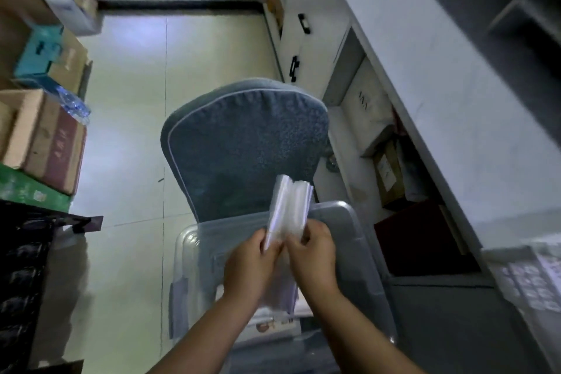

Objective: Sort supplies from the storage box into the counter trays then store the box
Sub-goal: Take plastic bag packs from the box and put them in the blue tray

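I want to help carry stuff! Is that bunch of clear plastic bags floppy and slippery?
Held as a bunch, the clear plastic bags stand upright, but their tops splay, so single ones are probably floppy. The film looks glossy, so likely slippery. Probably light: the left hand and right hand pinch them by the lower end.

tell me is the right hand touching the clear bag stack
Touching. The head view shows the right hand pinching the clear bag stack at its lower end, no gap.

Storage box (pixel 349 240) sits on chair (pixel 243 136), counter (pixel 455 100) right.
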The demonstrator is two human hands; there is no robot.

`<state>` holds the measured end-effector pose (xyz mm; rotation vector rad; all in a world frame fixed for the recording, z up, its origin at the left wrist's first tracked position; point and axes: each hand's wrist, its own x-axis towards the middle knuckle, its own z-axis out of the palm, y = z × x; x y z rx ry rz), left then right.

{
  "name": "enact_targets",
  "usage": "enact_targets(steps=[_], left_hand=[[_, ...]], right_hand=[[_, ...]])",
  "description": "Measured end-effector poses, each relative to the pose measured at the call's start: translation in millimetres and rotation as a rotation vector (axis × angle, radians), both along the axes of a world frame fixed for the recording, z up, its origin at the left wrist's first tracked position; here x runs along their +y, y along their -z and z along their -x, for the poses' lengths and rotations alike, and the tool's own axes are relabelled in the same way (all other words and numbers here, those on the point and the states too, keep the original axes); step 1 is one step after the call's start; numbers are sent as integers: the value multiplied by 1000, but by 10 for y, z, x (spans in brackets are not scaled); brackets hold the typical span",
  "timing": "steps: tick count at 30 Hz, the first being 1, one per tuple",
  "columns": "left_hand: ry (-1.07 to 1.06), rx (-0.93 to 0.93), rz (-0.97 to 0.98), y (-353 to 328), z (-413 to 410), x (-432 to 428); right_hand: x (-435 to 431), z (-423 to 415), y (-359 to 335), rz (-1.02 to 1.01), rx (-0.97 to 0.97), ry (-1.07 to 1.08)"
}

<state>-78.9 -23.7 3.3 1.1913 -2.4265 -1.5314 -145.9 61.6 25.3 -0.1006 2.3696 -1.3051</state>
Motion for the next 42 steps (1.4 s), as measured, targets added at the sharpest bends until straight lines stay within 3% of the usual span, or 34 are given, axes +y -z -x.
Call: enact_targets(steps=[5, 8, 12, 14, 17, 19, 23, 26, 32, 36, 42], left_hand=[[185, 178, -293, -286, 124, 153], [345, 147, -378, -397, 222, 299], [534, 161, -304, -513, 348, 591], [570, 210, -357, -548, 412, 726], [680, 222, -376, -670, 513, 919], [757, 212, -265, -793, 575, 1077], [951, 225, -190, -1104, 606, 1458], [1144, 246, -69, -1377, 599, 1849], [1420, 344, 385, -1829, 612, 2690], [1502, 452, 548, -2098, 525, 3316], [1404, 798, 1010, -2268, 427, 4391]], right_hand=[[221, 97, -431, 233, -114, 131], [447, 131, -658, 330, -173, 241], [792, 148, -941, 358, -149, 248], [973, 148, -1071, 360, -167, 271], [1337, 164, -1235, 227, -74, 157], [1633, 168, -1330, -25, 157, 64], [2250, 159, -1574, -814, 873, -246], [2748, 178, -1850, -1103, 860, -493], [3670, -35, -2211, -1104, 701, -551], [4409, -345, -2305, -1066, 751, -375], [5531, -622, -2379, -1037, 576, -43]])
